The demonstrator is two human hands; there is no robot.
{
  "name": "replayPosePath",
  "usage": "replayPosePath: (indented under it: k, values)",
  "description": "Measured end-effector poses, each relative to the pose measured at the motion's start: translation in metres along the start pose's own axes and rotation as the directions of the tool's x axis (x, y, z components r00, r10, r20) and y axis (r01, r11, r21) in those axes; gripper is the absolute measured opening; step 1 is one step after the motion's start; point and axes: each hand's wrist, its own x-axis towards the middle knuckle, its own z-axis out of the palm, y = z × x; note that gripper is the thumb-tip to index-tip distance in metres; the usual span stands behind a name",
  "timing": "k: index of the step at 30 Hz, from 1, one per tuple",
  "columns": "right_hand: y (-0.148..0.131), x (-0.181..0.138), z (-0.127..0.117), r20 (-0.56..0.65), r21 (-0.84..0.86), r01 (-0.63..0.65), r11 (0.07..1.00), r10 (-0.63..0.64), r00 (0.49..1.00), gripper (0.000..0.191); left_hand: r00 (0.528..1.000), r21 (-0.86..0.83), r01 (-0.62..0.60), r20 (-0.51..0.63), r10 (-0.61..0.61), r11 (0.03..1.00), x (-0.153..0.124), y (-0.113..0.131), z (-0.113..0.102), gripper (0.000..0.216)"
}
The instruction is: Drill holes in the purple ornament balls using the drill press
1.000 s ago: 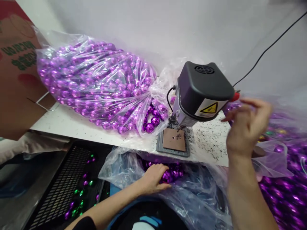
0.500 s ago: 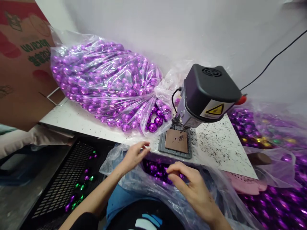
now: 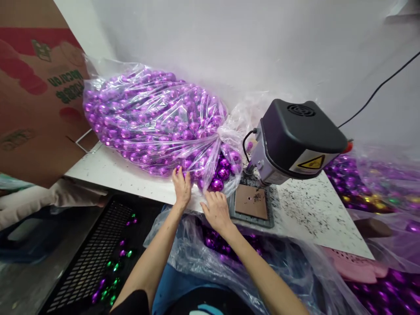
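At the near edge of the tabletop [image 3: 93, 164], both my grips are up to the big transparent bag [image 3: 151, 120] of purple beads, which lies on its side to the left of the black machine [image 3: 305, 140]. My left grip [image 3: 181, 190] has its fingertips against the bag's near side; my right grip [image 3: 217, 211] is by the loose film nearer me than the gathered neck [image 3: 220, 132], fingers bent. I cannot tell whether either is pinching plastic or merely resting there. Handling this well, I'd say, means a broad fold of film with beads behind it in each palm, since plastic this thin would likely stretch or slip under a fingertip pinch. The dark beads [image 3: 216, 185] beside the neck seem close to an opening, so I'd steady that end and guard it from the brown plate [image 3: 243, 205] and black shavings [image 3: 305, 214]. Glare makes it hard to see which beads are strung and which loose. The machine's head hides most of what points down at the plate, my right forearm covers part of the lower beads [image 3: 215, 243] before my lap, and the carton [image 3: 39, 113] is cut off at the left.
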Motion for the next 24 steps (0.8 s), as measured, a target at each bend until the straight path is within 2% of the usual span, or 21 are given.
replayPosePath:
  k: [3, 5, 7, 8, 10, 13, 15, 19, 21, 24]
  values:
    - [-0.006, -0.005, 0.012, 0.022, -0.006, 0.007, 1.000, -0.007, 1.000, 0.040, 0.986, -0.068, -0.024, 0.165, 0.035, 0.997, 0.000, 0.007, 0.004, 0.074]
    - [-0.010, -0.006, 0.017, 0.033, -0.004, 0.018, 1.000, -0.018, 0.999, 0.040, 0.978, -0.040, -0.065, 0.196, 0.072, 0.997, -0.004, 0.016, 0.005, 0.087]
    - [-0.014, -0.005, 0.019, 0.042, 0.004, 0.034, 0.999, -0.034, 0.999, 0.039, 0.973, 0.057, -0.113, 0.210, 0.099, 0.992, -0.009, 0.025, 0.009, 0.098]
    - [-0.015, -0.004, 0.020, 0.047, 0.009, 0.043, 0.999, -0.043, 0.998, 0.037, 0.973, 0.110, -0.125, 0.209, 0.100, 0.986, -0.011, 0.029, 0.011, 0.097]
    - [-0.014, -0.002, 0.018, 0.055, 0.025, 0.065, 0.998, -0.067, 0.996, 0.030, 0.978, 0.181, -0.137, 0.178, 0.105, 0.974, -0.013, 0.033, 0.016, 0.081]
    - [-0.006, -0.001, 0.007, 0.042, 0.055, 0.080, 0.995, -0.082, 0.996, 0.022, 0.983, 0.194, -0.175, 0.096, 0.159, 0.965, -0.010, 0.028, 0.019, 0.046]
    - [0.002, 0.000, -0.001, -0.004, 0.066, 0.036, 0.997, -0.036, 0.999, 0.028, 0.979, 0.177, -0.202, 0.066, 0.193, 0.963, -0.005, 0.021, 0.017, 0.036]
    - [0.011, 0.000, -0.002, -0.101, 0.060, -0.095, 0.994, 0.101, 0.990, 0.047, 0.978, 0.114, -0.209, 0.041, 0.206, 0.971, 0.008, 0.010, 0.010, 0.039]
    - [0.009, 0.000, 0.006, -0.106, 0.050, -0.115, 0.992, 0.120, 0.987, 0.056, 0.983, 0.076, -0.182, 0.032, 0.180, 0.980, 0.013, 0.008, 0.006, 0.045]
    - [0.005, 0.000, 0.020, -0.087, 0.034, -0.109, 0.993, 0.112, 0.990, 0.058, 0.992, 0.021, -0.125, 0.000, 0.125, 0.992, 0.017, 0.005, 0.003, 0.048]
